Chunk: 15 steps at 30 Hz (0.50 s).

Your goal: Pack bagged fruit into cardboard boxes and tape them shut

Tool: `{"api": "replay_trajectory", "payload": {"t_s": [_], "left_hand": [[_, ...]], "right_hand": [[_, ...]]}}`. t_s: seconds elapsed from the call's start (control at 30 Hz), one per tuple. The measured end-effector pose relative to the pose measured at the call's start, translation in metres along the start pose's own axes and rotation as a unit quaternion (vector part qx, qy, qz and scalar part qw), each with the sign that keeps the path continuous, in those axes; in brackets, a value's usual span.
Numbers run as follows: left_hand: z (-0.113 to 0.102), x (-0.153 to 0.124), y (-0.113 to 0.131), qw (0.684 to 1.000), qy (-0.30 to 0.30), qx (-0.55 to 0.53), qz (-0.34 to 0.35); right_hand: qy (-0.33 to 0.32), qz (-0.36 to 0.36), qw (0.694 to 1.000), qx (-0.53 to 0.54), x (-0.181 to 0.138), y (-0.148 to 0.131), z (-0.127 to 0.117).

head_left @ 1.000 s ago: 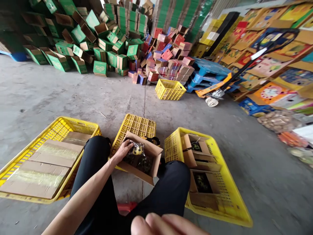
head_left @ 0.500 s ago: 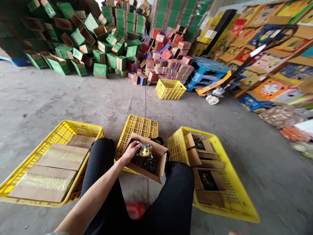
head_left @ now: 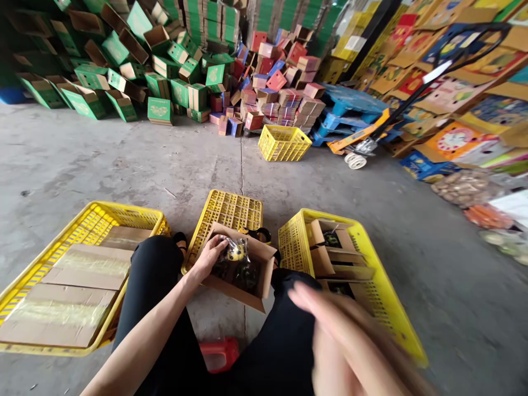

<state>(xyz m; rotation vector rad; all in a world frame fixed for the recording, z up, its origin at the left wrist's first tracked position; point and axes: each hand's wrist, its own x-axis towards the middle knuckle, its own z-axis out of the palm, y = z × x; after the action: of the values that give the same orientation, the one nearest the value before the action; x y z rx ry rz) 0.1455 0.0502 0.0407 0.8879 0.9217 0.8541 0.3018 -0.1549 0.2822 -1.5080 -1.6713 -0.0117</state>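
The room is a big storage space: a wall of coloured cartons (head_left: 457,82) on the right, a tumbled heap of green boxes (head_left: 160,110) on the left, and a heap of small red boxes (head_left: 276,82) between. Beside the latter stand blue pallets (head_left: 350,102) and a pallet jack (head_left: 365,146). The floor (head_left: 165,159) is grey, scuffed concrete with 1 long crack.

On it, 2 large yellow crates flank the person, probably to keep boxes within reach of each arm. The left crate (head_left: 132,210) holds 3 taped boxes (head_left: 88,267); the right crate (head_left: 394,297) holds open boxes (head_left: 322,260), partly hidden. Between the legs (head_left: 144,286), an upturned crate (head_left: 231,209) seems to serve as a low stand, raising the box (head_left: 237,294) towards the hands. The box is open-topped, with dark wrapped goods inside.

The right hand (head_left: 342,335) is a blur in front of the right knee; I cannot tell the state of its grip. The left hand (head_left: 211,256) reaches over the box's rim, its grip closed on 1 clear packet with yellow, dark-spotted contents (head_left: 236,252), which lies atop the goods, perhaps to steady it.
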Motion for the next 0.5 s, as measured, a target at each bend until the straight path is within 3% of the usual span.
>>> {"api": "replay_trajectory", "payload": {"t_s": [0.07, 0.13, 0.23, 0.27, 0.33, 0.4, 0.5], "left_hand": [[-0.004, -0.003, -0.002, 1.0, -0.006, -0.008, -0.001], [-0.008, -0.005, -0.003, 1.0, -0.003, -0.007, -0.004], [-0.01, -0.005, -0.004, 1.0, -0.008, -0.003, -0.016], [-0.01, -0.005, -0.004, 1.0, -0.015, 0.0, -0.019], [-0.01, -0.003, -0.005, 0.999, -0.022, 0.007, -0.023], [-0.009, -0.002, -0.005, 0.999, -0.017, 0.01, -0.039], [-0.008, -0.003, -0.003, 0.997, -0.035, -0.004, -0.071]], "right_hand": [[-0.054, 0.086, 0.991, 0.084, 0.013, 0.037, 0.048], [-0.096, 0.226, 0.953, 0.177, 0.014, 0.079, 0.101], [-0.105, 0.438, 0.831, 0.326, -0.002, 0.13, 0.163], [-0.114, 0.477, 0.787, 0.374, -0.009, 0.141, 0.176], [-0.124, 0.505, 0.734, 0.436, -0.019, 0.154, 0.189], [-0.117, 0.511, 0.717, 0.459, -0.023, 0.161, 0.191], [-0.075, 0.513, 0.727, 0.451, -0.023, 0.168, 0.19]]}}
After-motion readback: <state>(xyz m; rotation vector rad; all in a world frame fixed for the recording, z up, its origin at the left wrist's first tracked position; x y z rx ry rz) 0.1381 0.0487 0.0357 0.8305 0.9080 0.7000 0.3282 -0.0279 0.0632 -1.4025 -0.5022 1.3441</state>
